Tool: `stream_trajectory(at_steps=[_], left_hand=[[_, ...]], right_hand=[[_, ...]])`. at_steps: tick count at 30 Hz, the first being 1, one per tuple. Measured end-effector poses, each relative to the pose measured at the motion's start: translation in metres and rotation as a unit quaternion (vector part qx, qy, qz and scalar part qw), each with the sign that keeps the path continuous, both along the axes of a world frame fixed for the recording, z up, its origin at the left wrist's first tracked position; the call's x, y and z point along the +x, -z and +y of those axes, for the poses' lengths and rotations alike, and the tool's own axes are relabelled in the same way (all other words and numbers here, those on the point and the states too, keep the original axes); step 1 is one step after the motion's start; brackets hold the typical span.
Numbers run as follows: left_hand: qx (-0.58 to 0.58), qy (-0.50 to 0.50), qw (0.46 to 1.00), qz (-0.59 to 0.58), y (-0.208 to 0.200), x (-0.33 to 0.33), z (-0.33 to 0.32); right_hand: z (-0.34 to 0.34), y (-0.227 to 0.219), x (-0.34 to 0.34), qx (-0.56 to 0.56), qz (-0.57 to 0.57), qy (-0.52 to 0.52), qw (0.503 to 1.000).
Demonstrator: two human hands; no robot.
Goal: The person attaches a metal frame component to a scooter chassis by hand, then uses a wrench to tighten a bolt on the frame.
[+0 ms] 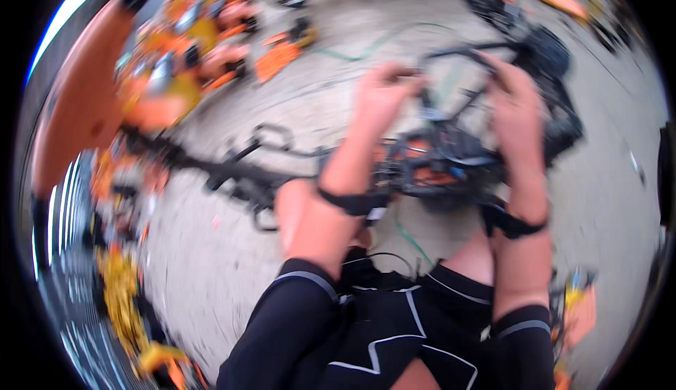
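A black machine with a tubular frame (461, 52) and an open mass of parts with orange pieces (429, 171) stands on the floor before me. My left hand (384, 97) is closed, its fingertips pinched at the upper left end of the frame. What lies between them is smeared by motion. Across the frame, my right hand (515, 101) has its fingers curled at the black bar on the upper right. A long black shaft-like part (225, 168) reaches out to the left, past my left knee, with loop handles along it.
Many orange and yellow machines (190, 45) crowd the floor at the far left. Black round parts (489, 2) lie at the far right. A thin green cord (352, 57) crosses the concrete floor (204, 263). Yellow items (123, 295) line the left side; an orange piece (579, 316) sits at my right.
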State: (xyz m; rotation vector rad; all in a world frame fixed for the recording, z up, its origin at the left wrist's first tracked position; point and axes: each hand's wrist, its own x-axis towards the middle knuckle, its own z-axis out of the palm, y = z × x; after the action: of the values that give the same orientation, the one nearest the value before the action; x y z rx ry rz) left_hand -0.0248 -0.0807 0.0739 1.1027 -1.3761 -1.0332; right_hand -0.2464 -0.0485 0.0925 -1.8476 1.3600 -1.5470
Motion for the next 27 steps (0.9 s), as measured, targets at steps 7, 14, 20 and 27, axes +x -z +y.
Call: stream_trajectory(at_steps=[7,14,20,27], left_hand=[[-0.047,-0.059,0.995,-0.058,0.004,-0.027,0.006],[-0.116,-0.053,0.983,-0.136,0.003,-0.027,0.015],[-0.121,-0.052,0.974,-0.185,0.004,-0.021,0.006],[-0.106,-0.082,0.98,-0.145,0.005,-0.026,0.004]], right_hand=[[-0.014,0.039,-0.049,0.144,-0.053,0.019,0.988],[-0.035,0.056,-0.061,0.124,-0.109,-0.002,0.986],[-0.038,0.053,-0.061,0.148,-0.105,0.0,0.983],[-0.056,0.07,-0.086,0.162,-0.119,-0.039,0.979]])
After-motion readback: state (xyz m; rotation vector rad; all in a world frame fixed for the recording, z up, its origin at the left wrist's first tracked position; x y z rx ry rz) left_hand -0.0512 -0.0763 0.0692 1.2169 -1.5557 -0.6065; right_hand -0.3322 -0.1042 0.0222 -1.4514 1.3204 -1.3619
